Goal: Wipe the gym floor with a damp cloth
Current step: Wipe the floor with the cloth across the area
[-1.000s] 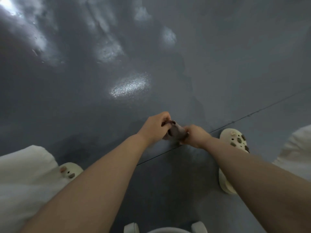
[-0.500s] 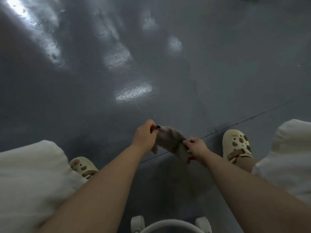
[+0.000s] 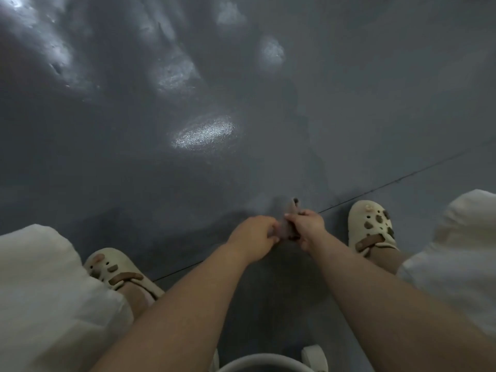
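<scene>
A small brownish-grey cloth is bunched between my two hands, just above the grey gym floor. My left hand grips its near end with curled fingers. My right hand grips the other end, and a corner of the cloth sticks up past its knuckles. Most of the cloth is hidden inside the two fists. Left of centre, the floor is darker and shiny with wet patches that reflect light.
I squat with white-clad knees at both sides and cream clogs, the left clog and the right clog, flat on the floor. A thin seam line crosses the floor diagonally. A white rounded rim shows at the bottom edge.
The cloth was stretched open between my hands half a second ago; now my hands have come together and it is bunched up tight. The view has dropped lower and both clogs show more.
</scene>
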Available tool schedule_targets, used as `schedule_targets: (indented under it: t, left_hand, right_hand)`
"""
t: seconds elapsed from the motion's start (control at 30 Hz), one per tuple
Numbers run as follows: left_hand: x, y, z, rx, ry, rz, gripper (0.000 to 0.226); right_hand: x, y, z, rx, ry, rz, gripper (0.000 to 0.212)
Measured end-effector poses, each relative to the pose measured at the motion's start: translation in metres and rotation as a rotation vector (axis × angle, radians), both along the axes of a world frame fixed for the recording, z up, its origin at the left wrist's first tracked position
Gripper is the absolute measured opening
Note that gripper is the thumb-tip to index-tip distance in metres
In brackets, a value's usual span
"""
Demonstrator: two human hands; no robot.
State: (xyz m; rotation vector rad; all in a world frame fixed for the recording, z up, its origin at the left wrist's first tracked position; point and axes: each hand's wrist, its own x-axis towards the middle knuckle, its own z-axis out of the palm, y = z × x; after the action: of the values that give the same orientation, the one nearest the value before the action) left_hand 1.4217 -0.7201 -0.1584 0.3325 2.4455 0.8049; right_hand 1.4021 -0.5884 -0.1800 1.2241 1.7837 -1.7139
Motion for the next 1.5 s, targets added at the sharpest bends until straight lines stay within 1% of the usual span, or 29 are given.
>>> schedule_targets:
  t: [0.03,0.07,0.13,0.17,0.23,0.27,0.33,0.43,0.47,0.5,0.57,0.63,0.7,0.73,0.83,0.93,1.03,1.1,1.17,1.23,1.27,1.33,1.4,1.43,1.5]
  left_hand:
    - [-0.005,-0.001,-0.003,-0.024,0.003,0.01,0.026]
    - [-0.01,-0.001,-0.006,-0.049,-0.003,0.021,0.031]
    - [-0.02,-0.004,-0.013,-0.108,-0.02,0.043,0.042]
    - [-0.024,-0.005,-0.018,-0.136,-0.031,0.052,0.047]
    - [-0.032,-0.005,-0.027,-0.188,-0.06,0.063,0.051]
    - [-0.035,-0.004,-0.031,-0.217,-0.069,0.065,0.051]
    - [-0.042,-0.003,-0.039,-0.283,-0.067,0.075,0.05]
    - [-0.05,-0.001,-0.052,-0.379,-0.078,0.074,0.058]
    - [-0.052,0.0,-0.057,-0.407,-0.102,0.065,0.063]
    - [-0.054,0.0,-0.062,-0.431,-0.132,0.06,0.069]
    - [-0.057,0.001,-0.071,-0.477,-0.185,0.064,0.083]
    - [-0.06,0.003,-0.079,-0.527,-0.236,0.064,0.102]
    - [-0.062,0.004,-0.085,-0.56,-0.31,0.063,0.119]
    - [-0.062,0.004,-0.088,-0.562,-0.349,0.07,0.124]
    - [-0.059,0.0,-0.102,-0.547,-0.418,0.066,0.123]
    - [-0.055,-0.004,-0.112,-0.533,-0.389,0.036,0.118]
    - [-0.056,-0.001,-0.115,-0.537,-0.392,0.033,0.118]
    - [-0.058,0.001,-0.116,-0.545,-0.404,0.03,0.119]
    - [-0.058,0.001,-0.117,-0.541,-0.405,0.024,0.117]
    - [-0.057,0.0,-0.119,-0.537,-0.391,0.023,0.115]
    - [-0.057,0.0,-0.12,-0.538,-0.381,0.022,0.114]
    - [-0.057,0.0,-0.122,-0.539,-0.366,0.024,0.113]
    - [-0.057,0.0,-0.122,-0.536,-0.366,0.031,0.114]
    - [-0.058,0.0,-0.122,-0.535,-0.366,0.033,0.114]
    - [-0.057,0.0,-0.121,-0.533,-0.365,0.034,0.116]
  right_hand:
    - [-0.011,0.005,-0.001,0.093,0.049,0.029,0.024]
    - [-0.023,0.009,0.001,0.199,0.105,0.083,0.025]
    - [-0.046,0.016,0.01,0.391,0.234,0.23,0.011]
    - [-0.056,0.019,0.017,0.465,0.298,0.318,0.008]
    - [-0.072,0.024,0.02,0.612,0.402,0.531,0.019]
    - [-0.078,0.026,0.017,0.71,0.415,0.645,0.021]
    - [-0.08,0.027,0.002,0.836,0.364,0.85,0.026]
    - [-0.066,0.029,-0.029,0.815,0.079,1.081,0.035]
    - [-0.059,0.029,-0.037,0.816,0.007,1.13,0.039]
    - [-0.053,0.028,-0.046,0.833,-0.013,1.142,0.041]
    - [-0.048,0.026,-0.058,0.896,0.06,1.086,0.041]
    - [-0.056,0.02,-0.066,0.946,0.161,1.007,0.042]
    - [-0.068,0.012,-0.074,0.936,0.212,0.961,0.048]
    - [-0.075,0.007,-0.079,0.921,0.215,0.965,0.052]
    - [-0.088,-0.009,-0.096,0.918,0.205,1.049,0.06]
    - [-0.097,-0.016,-0.117,0.966,0.187,1.123,0.064]
    - [-0.1,-0.006,-0.13,1.016,0.19,1.146,0.061]
    - [-0.095,0.006,-0.135,1.027,0.216,1.124,0.058]
    - [-0.088,0.02,-0.137,1.032,0.222,1.044,0.056]
    - [-0.079,0.038,-0.139,1.061,0.19,0.901,0.057]
    - [-0.073,0.047,-0.139,1.077,0.14,0.824,0.058]
    - [-0.057,0.058,-0.14,1.09,-0.021,0.668,0.056]
    - [-0.04,0.053,-0.138,1.068,-0.151,0.507,0.057]
    - [-0.033,0.046,-0.138,1.059,-0.18,0.453,0.059]
    - [-0.026,0.031,-0.138,1.057,-0.204,0.418,0.064]
